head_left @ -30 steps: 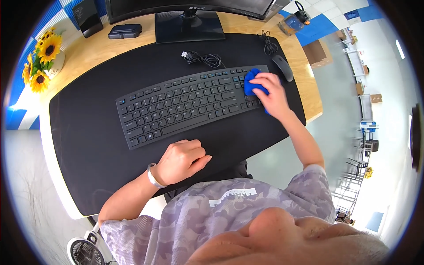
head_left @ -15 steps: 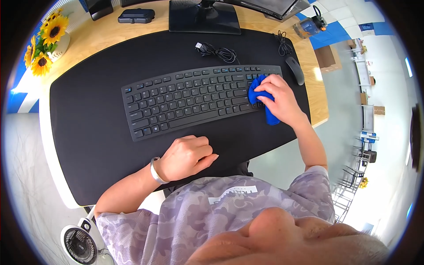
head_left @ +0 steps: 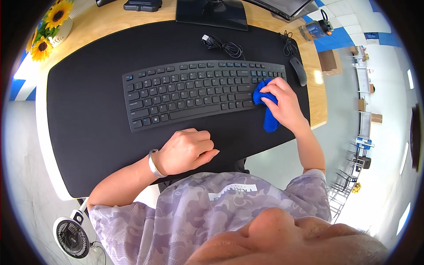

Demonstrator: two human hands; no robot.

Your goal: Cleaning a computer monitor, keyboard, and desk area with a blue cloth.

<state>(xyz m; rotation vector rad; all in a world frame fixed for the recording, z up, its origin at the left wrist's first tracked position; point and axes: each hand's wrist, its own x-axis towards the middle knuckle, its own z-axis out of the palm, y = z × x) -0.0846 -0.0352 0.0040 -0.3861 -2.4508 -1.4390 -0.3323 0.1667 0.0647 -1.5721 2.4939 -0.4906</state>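
A black keyboard point(head_left: 190, 95) lies across the dark desk mat point(head_left: 92, 145). My right hand point(head_left: 283, 99) pinches a bunched blue cloth point(head_left: 270, 119) against the keyboard's right end, over the number keys. One end of the cloth hangs past the near edge onto the mat. Some right-side keys are hidden beneath the cloth and fingers. My left hand point(head_left: 187, 152) rests on the mat just below the keyboard, fingers curled into a loose fist with nothing seen in it. A silver bracelet point(head_left: 155, 163) circles the left wrist.
Right of the keyboard lies a black mouse point(head_left: 298, 72). A coiled cable point(head_left: 224, 46) sits above the keyboard, with another cable point(head_left: 288, 44) farther right. A monitor stand point(head_left: 212, 13), a dark case point(head_left: 142, 5), sunflowers point(head_left: 57, 15) and a bottle point(head_left: 316, 29) stand along the back.
My right hand and the blue cloth have shifted slightly toward me over the keyboard's right end. The left hand stays curled. The whole view has tilted a little.
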